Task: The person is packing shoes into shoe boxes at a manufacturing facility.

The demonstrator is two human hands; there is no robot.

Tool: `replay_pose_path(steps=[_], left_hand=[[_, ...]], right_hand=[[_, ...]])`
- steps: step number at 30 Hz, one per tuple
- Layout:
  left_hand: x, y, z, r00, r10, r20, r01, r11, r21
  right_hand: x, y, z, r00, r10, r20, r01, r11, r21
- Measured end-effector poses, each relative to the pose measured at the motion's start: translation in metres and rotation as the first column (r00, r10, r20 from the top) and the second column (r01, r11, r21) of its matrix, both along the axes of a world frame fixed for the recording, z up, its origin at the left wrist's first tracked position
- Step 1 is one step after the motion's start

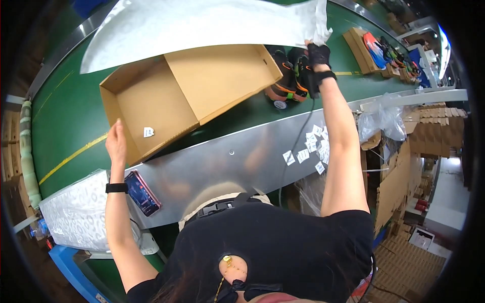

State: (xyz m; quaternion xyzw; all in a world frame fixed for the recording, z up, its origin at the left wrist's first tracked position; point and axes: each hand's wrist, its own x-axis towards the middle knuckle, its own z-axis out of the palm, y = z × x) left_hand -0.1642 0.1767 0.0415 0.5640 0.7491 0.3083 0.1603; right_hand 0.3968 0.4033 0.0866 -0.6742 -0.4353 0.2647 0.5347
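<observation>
An open brown cardboard box (144, 93) lies tilted on the green belt in front of me, its lid part (217, 76) folded out to the right. My left hand (116, 145) holds the box's near left wall, fingers over the edge. A small white packet (148, 132) with dark print rests on the box floor. Far right, my right hand (318, 54), in a black fingerless glove, pinches the corner of a large white paper sheet (202, 25). The sheet spans the far side of the box and hides its far edge. Black shoes with orange and green trim (289, 76) sit beside the lid.
A metal ledge (217, 156) borders the belt on my side, with a phone (143, 193) on its left and several small white packets (313, 146) on its right. White patterned paper (76, 212) is stacked at left. Another box (359, 50) with colourful shoes stands farther right.
</observation>
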Motion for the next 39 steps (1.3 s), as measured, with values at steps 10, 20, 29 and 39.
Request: replay_pose_path(steps=[10, 20, 29, 39], left_hand=[[0.066, 0.053, 0.069, 0.286, 0.267, 0.920, -0.010, 0.961, -0.275], [-0.057, 0.077, 0.011, -0.159, 0.007, 0.987, -0.504, 0.859, -0.088], [-0.082, -0.028, -0.043, 0.297, 0.306, 0.905, -0.447, 0.882, -0.151], [-0.046, -0.039, -0.083, 0.274, 0.301, 0.914, -0.324, 0.923, -0.207]], right_hand=[[0.018, -0.084, 0.054, 0.948, 0.306, -0.090, -0.311, 0.949, -0.049], [0.018, -0.064, 0.020, 0.947, 0.282, -0.151, -0.282, 0.959, 0.027], [-0.043, -0.097, -0.016, 0.282, 0.571, 0.771, -0.296, 0.816, -0.496], [-0.060, -0.125, 0.013, 0.334, 0.749, 0.572, -0.464, 0.659, -0.591]])
